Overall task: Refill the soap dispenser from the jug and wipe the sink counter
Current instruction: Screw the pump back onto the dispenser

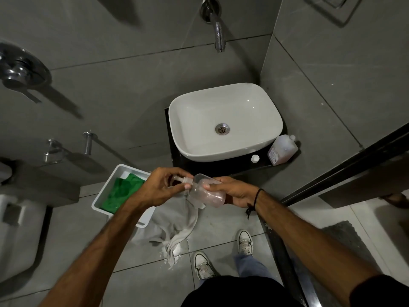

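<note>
A clear soap dispenser bottle (207, 192) with a little pinkish liquid lies tilted between my hands, in front of the sink counter (261, 163). My right hand (232, 191) grips its body. My left hand (163, 187) is closed on the pump top (182, 180) at its neck. The pale pink jug (282, 149) stands on the black counter right of the white basin (225, 120), with its white cap (255, 158) lying off beside it. A grey cloth (177, 222) hangs below my hands over the tray's edge.
A white tray (115, 173) holding a green cloth (124, 191) sits left of the counter. A wall tap (219, 34) juts out above the basin. A toilet (17, 229) is at the far left, a dark door frame (345, 173) at the right. My shoes (223, 253) stand on the tiled floor.
</note>
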